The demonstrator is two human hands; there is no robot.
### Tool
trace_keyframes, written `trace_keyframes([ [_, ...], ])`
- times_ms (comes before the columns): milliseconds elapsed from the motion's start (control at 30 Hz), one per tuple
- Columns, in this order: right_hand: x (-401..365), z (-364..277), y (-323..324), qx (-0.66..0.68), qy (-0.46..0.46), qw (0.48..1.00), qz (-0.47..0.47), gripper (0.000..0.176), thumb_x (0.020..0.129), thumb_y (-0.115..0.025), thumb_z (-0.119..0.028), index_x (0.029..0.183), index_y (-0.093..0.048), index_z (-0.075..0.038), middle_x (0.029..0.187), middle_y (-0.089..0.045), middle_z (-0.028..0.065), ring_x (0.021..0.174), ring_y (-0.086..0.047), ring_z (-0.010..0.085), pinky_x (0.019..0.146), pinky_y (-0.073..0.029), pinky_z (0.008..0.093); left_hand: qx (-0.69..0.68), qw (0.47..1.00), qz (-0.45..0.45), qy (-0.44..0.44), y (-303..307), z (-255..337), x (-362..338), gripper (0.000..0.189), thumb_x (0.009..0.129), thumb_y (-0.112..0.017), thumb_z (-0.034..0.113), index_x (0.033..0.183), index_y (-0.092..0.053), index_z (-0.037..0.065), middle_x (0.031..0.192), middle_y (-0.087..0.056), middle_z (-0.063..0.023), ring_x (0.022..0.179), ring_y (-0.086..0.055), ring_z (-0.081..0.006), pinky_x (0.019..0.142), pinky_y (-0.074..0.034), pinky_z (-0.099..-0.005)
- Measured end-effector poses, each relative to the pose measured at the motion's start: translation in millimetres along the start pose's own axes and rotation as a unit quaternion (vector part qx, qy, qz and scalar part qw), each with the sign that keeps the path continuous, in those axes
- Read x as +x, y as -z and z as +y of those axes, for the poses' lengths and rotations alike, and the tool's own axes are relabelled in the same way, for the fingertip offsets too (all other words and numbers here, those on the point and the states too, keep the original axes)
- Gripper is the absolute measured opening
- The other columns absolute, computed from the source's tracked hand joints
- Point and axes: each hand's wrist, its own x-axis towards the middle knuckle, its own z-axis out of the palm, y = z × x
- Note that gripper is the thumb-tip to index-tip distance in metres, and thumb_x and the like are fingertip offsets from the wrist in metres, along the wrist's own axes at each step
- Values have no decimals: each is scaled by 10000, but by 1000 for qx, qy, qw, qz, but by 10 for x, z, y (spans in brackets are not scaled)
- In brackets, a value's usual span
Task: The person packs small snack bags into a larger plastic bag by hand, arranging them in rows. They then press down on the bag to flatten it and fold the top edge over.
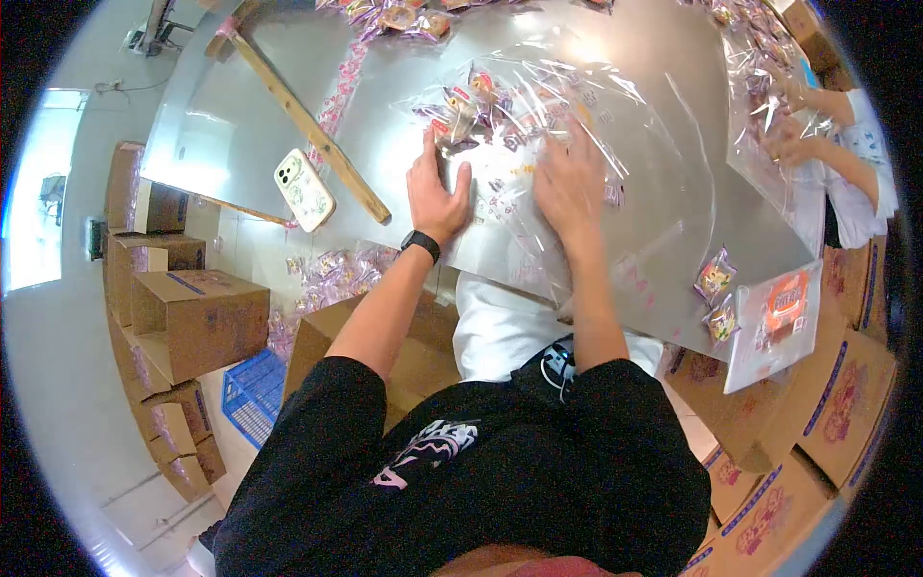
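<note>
The surface [678, 288] gleams in here like smooth metal, catching the lights, and the clear bag [500, 202] on it looks thin, crinkly and glossy, as shiny as the plastic-wrapped packets [481, 101]. The strip [308, 125] at left is wood, the cardboard box [212, 322] matt, the crate [252, 396] plastic.

A clear bag [519, 226] is laid on the surface [221, 91], with packets [471, 106] grouped at its far end. The left hand [437, 197] is placed at its left, the right hand [569, 183] at its right. Farther left, a wooden strip [298, 120] is positioned, with a phone [306, 190] set beside it. Two loose packets [715, 274] are located at right, just beside a second bag [777, 322].
</note>
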Motion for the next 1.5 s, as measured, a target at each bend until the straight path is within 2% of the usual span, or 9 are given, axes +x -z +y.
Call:
trace_keyframes([
  [233, -394, 320, 365, -106, -205, 973, 6, 651, 902, -729, -416, 1359, -601, 30, 1414, -549, 311, 1356, -494, 442, 1142, -391, 521, -7, 1000, -14, 10, 11, 2, 11, 847, 922, -700, 278, 1607, -299, -19, 1160, -655, -219, 1065, -602, -359, 1016, -426, -459],
  [367, -310, 360, 350, 129, -238, 963, 0, 681, 830, -847, -323, 1331, -589, 60, 1331, -617, 291, 1241, -610, 369, 1059, -483, 451, -5, 1000, -21, 19, 3, -10, 2, 849, 925, -699, 282, 1616, -293, 3, 1153, -651, -220, 1068, -596, -363, 1018, -428, -459],
  [533, 35, 249, -66, 410, -241, 873, 108, 653, 775, -878, -95, 1329, -573, 69, 1288, -662, 221, 1114, -687, 276, 936, -555, 372, -18, 999, -33, 31, 15, -25, 15, 852, 923, -702, 284, 1622, -291, 21, 1169, -652, -225, 1069, -592, -378, 1027, -427, -461],
  [633, 228, 134, -50, 597, -250, 761, 52, 629, 780, -834, -20, 1357, -583, -2, 1252, -658, 151, 1079, -673, 209, 868, -541, 332, -6, 999, -30, 30, 17, -25, 9, 853, 922, -705, 282, 1618, -292, 13, 1189, -654, -226, 1077, -594, -378, 1031, -427, -466],
  [733, 223, 252, -260, 331, -178, 913, 156, 437, 798, -745, 31, 1225, -691, -48, 1249, -664, 133, 1070, -679, 211, 835, -537, 295, 6, 1000, -26, 1, 20, -27, 26, 846, 923, -705, 273, 1613, -296, 5, 1204, -657, -226, 1086, -596, -377, 1033, -428, -466],
  [833, 140, 511, -441, 180, -63, 965, 182, 339, 801, -716, 0, 1130, -738, -77, 1237, -667, 137, 1076, -679, 229, 849, -539, 299, 0, 1000, -28, 12, 31, -11, 20, 832, 926, -701, 264, 1608, -305, -1, 1230, -653, -228, 1103, -595, -372, 1036, -427, -460],
  [933, 80, 424, -266, 366, -148, 917, 65, 253, 836, -744, -9, 1086, -746, -45, 1281, -637, 163, 1109, -643, 284, 977, -521, 429, 3, 1000, -25, 15, 45, 38, 15, 831, 920, -706, 263, 1605, -314, 2, 1246, -647, -228, 1110, -592, -370, 1042, -421, -454],
  [1233, 160, 204, -147, 113, -189, 975, 3, 603, 802, -788, -614, 1043, -786, -61, 1091, -728, 171, 1023, -691, 336, 943, -509, 466, 17, 999, -27, 19, 40, 24, 18, 821, 913, -700, 257, 1594, -329, -12, 1351, -615, -248, 1168, -583, -388, 1068, -405, -460],
  [1500, 443, 106, -283, 260, -222, 937, 72, 423, 880, -764, -373, 1154, -773, -50, 989, -765, 172, 885, -729, 326, 856, -558, 426, 4, 999, -38, 28, 72, 70, 46, 821, 906, -703, 253, 1580, -337, -39, 1391, -594, -263, 1200, -579, -383, 1085, -396, -458],
])
